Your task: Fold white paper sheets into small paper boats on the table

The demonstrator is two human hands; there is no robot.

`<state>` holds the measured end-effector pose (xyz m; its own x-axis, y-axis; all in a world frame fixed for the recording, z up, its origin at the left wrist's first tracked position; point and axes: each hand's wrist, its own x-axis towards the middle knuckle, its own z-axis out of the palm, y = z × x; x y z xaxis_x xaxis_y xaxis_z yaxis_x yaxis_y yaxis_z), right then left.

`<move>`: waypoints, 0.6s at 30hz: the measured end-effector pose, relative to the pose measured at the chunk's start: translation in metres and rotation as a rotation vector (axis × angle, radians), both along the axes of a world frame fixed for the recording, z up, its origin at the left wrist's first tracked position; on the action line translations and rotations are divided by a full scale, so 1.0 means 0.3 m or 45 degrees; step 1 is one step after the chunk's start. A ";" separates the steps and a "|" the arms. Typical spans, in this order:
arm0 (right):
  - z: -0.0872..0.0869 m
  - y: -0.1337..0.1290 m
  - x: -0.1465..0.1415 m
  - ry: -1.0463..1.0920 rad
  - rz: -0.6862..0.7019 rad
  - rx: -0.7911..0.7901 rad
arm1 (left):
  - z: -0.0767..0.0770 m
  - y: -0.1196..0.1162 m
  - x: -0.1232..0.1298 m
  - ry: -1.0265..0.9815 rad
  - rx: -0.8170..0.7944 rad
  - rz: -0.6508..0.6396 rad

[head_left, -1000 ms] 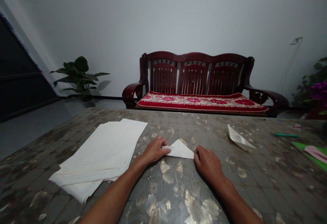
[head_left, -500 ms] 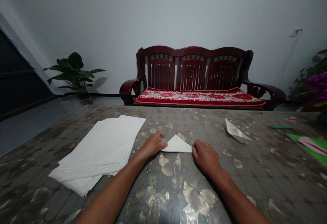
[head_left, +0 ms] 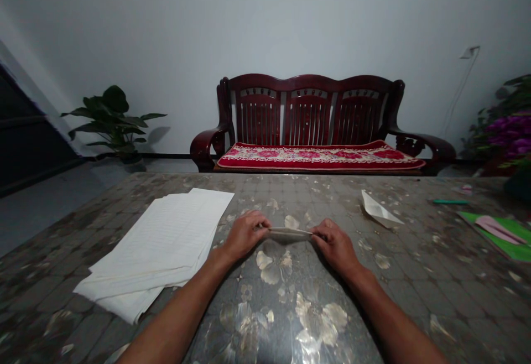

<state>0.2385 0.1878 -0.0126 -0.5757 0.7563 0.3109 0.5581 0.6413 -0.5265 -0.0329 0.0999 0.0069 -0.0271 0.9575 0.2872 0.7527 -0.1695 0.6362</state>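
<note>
Between my two hands, a folded paper (head_left: 290, 232) is seen almost edge-on, as a thin pale strip just above the tabletop. My left hand (head_left: 248, 231) pinches its left end with thumb and fingers. At the right end, my right hand (head_left: 334, 240) grips the other corner in the same way. The paper's broad faces are mostly turned out of sight. To the left of my left arm lies a stack of white lined sheets (head_left: 161, 237), the lower ones askew. Beyond my right hand, a folded white paper piece (head_left: 379, 212) stands on the table.
The patterned table (head_left: 286, 320) spreads under everything. At the right lie a green pen (head_left: 450, 202) and a green sheet (head_left: 518, 250) with a pink paper shape (head_left: 498, 229) on it. Past the far edge stands a dark red wooden bench (head_left: 309, 109); a potted plant (head_left: 116, 120) is at left.
The folded paper was lying flat as a white triangle; now it is tipped up edge-on and sits slightly farther away. Both hands have turned and grip its ends. The view has shifted slightly.
</note>
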 end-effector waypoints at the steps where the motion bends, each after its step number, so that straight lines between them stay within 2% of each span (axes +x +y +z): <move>1: -0.002 0.004 0.002 0.006 0.013 0.090 | -0.005 -0.005 0.000 0.166 0.130 -0.035; 3: -0.005 0.012 0.005 -0.057 0.029 0.251 | -0.022 -0.010 -0.001 0.440 0.265 -0.099; 6: -0.004 0.015 0.003 -0.234 0.011 0.331 | -0.050 -0.012 -0.002 0.614 0.266 -0.167; 8: 0.003 0.010 0.000 -0.336 -0.008 0.312 | -0.061 -0.011 -0.004 0.575 0.210 -0.194; 11: 0.022 -0.009 -0.010 -0.445 -0.030 0.294 | -0.065 -0.011 -0.007 0.383 0.071 -0.194; 13: 0.033 -0.026 -0.019 -0.493 -0.046 0.306 | -0.061 -0.010 -0.008 0.217 -0.027 -0.115; 18: 0.033 -0.053 -0.044 -0.541 -0.057 0.344 | -0.045 0.003 -0.016 -0.228 -0.184 0.334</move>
